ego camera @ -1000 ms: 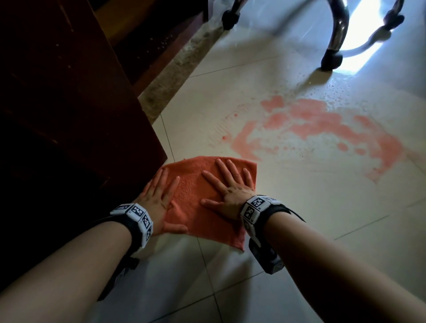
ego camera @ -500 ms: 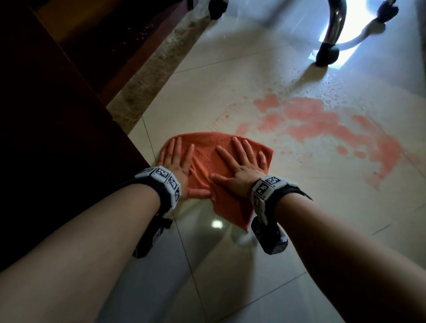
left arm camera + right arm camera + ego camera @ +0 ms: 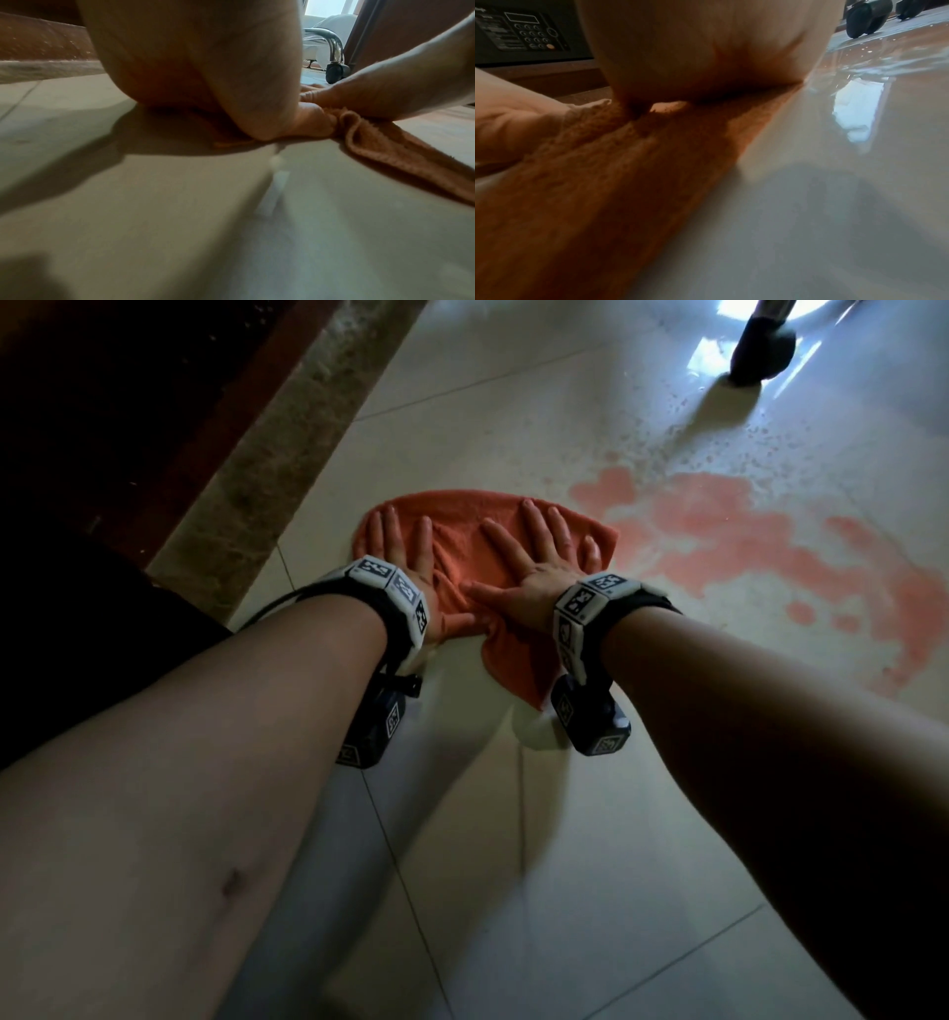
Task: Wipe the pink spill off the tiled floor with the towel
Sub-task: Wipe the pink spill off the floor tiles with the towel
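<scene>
A: Orange terry towel [image 3: 457, 541], spread on the tiled floor [image 3: 565, 839] and pinned under both palms. Right edge just beside the nearest lobe of the pink spill [image 3: 744, 546], perhaps touching. Most of the pink off to the right, not yet wiped.

B: And the grip?

A: No clamp anywhere. Left hand [image 3: 405, 557] and right hand [image 3: 534, 567] both flat, fingers straight and spread, pressing down rather than holding.

B: Biggest risk, then?

A: Probably slipping. Looks wet and glossy around the pink, with droplets scattered toward the caster [image 3: 760, 356]. With downward pressure only, could skate over the cloth and leave it behind.

B: Bunching too?

A: Rucked between the thumbs, plain from the left wrist. Also a loose tail trailing back toward the body. Could roll up under a hard push and plough liquid ahead instead of soaking it in.

B: Smearing?

A: Likely, if swept across in one pass: small cloth, broad puddle. Might saturate early and drag a pink film over clean tiles or into the grout lines.

B: Anything else?

A: Leaning far forward on straight arms over slick tile, so possibly a lost balance. And a stone strip [image 3: 287, 428] close on the left, best kept dry.
</scene>
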Demonstrator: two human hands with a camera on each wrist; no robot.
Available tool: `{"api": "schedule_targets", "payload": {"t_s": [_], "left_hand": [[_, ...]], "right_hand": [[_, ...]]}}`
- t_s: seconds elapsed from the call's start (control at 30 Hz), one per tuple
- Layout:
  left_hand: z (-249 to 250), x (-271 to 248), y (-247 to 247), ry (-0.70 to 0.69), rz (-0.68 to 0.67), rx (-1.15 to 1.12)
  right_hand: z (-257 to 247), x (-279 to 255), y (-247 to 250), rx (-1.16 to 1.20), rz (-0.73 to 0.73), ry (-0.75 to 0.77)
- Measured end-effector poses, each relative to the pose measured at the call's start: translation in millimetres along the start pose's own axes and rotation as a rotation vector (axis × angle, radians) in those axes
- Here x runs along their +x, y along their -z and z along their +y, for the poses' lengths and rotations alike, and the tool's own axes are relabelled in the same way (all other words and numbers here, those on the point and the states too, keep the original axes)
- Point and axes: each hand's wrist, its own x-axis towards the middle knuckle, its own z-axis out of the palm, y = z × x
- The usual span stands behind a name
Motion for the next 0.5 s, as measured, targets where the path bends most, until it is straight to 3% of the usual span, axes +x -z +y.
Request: {"api": "schedule_targets", "payload": {"t_s": [0.2, 0.5], "left_hand": [[1.9, -7.2, -0.9, 0.003, 0.006, 0.028], [37.0, -65.5, -35.7, -0.017, -0.021, 0.075]], "right_hand": [[-0.6, -10.0, -1.9, 0.017, 0.002, -0.006], [32.7, -87.1, -18.7, 0.001, -0.052, 0.010]]}}
